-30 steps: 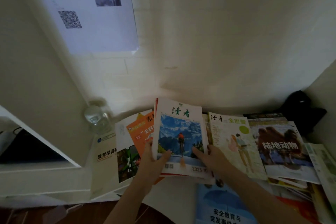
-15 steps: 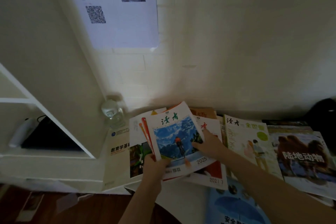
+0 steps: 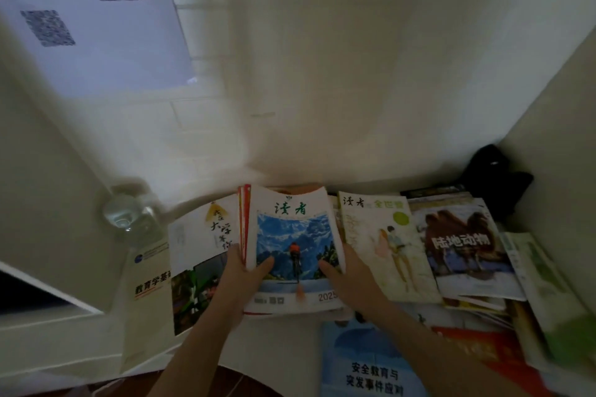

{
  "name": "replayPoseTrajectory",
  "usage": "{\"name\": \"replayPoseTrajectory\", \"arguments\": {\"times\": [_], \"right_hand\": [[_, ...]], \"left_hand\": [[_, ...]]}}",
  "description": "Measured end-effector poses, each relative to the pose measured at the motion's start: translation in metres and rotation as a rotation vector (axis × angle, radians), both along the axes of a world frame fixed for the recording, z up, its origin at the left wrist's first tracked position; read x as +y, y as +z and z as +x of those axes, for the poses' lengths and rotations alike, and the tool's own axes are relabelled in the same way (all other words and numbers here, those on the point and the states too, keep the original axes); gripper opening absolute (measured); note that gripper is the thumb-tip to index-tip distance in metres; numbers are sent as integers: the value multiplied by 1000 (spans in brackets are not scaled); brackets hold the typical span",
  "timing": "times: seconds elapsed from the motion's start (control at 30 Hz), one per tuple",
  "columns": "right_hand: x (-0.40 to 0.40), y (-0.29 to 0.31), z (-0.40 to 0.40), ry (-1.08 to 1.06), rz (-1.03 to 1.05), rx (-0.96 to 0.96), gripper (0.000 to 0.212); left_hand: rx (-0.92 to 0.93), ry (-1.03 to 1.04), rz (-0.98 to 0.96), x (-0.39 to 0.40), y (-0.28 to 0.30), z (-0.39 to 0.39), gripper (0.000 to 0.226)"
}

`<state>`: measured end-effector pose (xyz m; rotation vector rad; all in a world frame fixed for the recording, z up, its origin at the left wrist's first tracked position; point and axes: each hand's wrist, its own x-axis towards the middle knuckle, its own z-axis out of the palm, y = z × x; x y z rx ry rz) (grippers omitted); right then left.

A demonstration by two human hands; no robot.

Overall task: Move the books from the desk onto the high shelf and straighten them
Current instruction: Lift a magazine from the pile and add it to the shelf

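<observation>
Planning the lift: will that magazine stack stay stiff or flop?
Probably floppy: the stack is thin soft-cover issues, top edge already curved. Covers look glossy, so they may slide apart. Left hand and right hand gripping both sides should help.

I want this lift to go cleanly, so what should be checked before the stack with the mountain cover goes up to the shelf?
1. Left hand grips the stack's left edge, thumb on the mountain-cover magazine: ok.
2. Right hand holds the right edge: ok.
3. Stack edges squared: not ok, red-edged issues stick out on the left.
4. Stack free of the neighbouring magazine with the green circle: cannot tell, the right hand covers the gap.
5. Water bottle away from the lift path: ok, it stands off to the left.
6. High shelf has room: cannot tell, out of view.
</observation>
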<state>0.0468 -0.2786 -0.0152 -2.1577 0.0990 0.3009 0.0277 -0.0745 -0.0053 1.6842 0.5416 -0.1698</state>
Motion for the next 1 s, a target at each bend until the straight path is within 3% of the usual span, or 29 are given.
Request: {"name": "replayPoseTrajectory", "arguments": {"times": [0.1,0.2,0.3,0.5,0.6,0.7,0.9,1.0], "right_hand": [[-24,2,-6,-86,-18,22,44],[-59,8,-8,-191,83,108,62],[-104,24,-11,-398,308,377,38],[-178,17,-4,-378,28,203,24],[-193,-4,1,-291,-85,215,30],[-192,-19,0,-265,-110,255,32],[-183,-21,-1,-245,-90,261,21],[-184,-17,-3,-246,-72,268,29]], "left_hand": [[-30,-121,73,-19,9,12,47],[-89,-211,163,-47,8,20,53],[-88,-287,191,-87,6,31,45],[58,-446,344,-173,-16,49,85],[117,-498,453,-192,-12,46,88],[147,-456,504,-195,-16,49,76],[16,-335,240,-195,-29,53,46],[-7,-354,138,-199,-19,47,41]]}}
